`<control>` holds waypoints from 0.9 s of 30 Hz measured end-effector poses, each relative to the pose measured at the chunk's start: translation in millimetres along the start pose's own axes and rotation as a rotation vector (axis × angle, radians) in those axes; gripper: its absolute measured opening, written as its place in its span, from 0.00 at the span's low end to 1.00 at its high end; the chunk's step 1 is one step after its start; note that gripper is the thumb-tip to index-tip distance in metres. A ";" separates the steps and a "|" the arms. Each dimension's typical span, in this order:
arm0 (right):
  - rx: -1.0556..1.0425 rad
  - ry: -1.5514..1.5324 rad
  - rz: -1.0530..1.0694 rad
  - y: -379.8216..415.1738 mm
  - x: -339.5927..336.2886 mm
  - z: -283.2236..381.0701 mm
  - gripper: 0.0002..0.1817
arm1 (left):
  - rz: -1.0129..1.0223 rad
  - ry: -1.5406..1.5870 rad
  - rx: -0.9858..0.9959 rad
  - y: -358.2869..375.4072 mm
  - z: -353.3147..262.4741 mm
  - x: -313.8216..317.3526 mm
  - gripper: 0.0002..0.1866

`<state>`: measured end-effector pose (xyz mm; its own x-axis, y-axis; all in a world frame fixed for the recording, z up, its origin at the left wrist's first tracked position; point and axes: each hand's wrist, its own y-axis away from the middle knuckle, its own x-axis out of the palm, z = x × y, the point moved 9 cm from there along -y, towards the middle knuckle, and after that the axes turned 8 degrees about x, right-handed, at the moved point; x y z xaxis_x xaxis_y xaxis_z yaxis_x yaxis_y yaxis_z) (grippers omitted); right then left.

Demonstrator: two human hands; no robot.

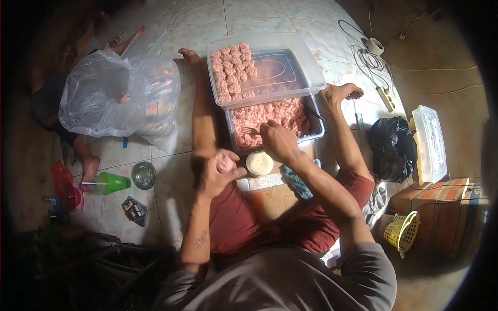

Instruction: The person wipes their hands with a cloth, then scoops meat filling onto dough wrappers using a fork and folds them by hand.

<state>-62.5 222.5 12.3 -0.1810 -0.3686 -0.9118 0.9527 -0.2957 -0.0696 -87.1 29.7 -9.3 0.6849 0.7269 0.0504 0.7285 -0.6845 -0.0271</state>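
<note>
My left hand (213, 176) is cupped around a small portion of pink minced meat (225, 164), perhaps in a thin wrapper. In my right hand (280, 141) is a fork (251, 131), its tines over the minced meat mixture (272, 115) in a deep plastic tub (319, 124). A clear shallow container (317, 78) rests over the tub's far part, with rows of meat dumplings (228, 70) filling its left side. Between my hands stands a stack of round pale wrappers (260, 164) on a cardboard box (270, 203).
Clear plastic bags (104, 96) sit left beside another person's leg (87, 158). A green cup (115, 183) and glass ashtray (143, 175) are nearer. To the right are a black bag (391, 150), a yellow basket (402, 231), cables and a power strip (386, 98). A teal cloth (298, 184) lies near my right thigh.
</note>
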 end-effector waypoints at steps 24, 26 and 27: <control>0.024 -0.512 0.076 95.5 -127.2 52.3 0.02 | -0.255 -0.431 0.231 -4.9 -40.3 8.3 0.15; 0.040 -0.542 0.021 101.2 -131.3 53.3 0.02 | -0.175 -0.366 0.328 -3.0 -59.0 11.7 0.16; 0.044 -0.592 0.042 105.1 -128.3 54.3 0.02 | -0.100 -0.294 0.414 -1.9 -68.4 17.8 0.16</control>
<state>47.6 190.9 144.0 -0.2612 -0.8059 -0.5313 0.9532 -0.3022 -0.0101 -77.3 40.2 59.9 0.5437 0.8132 -0.2077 0.6945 -0.5749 -0.4327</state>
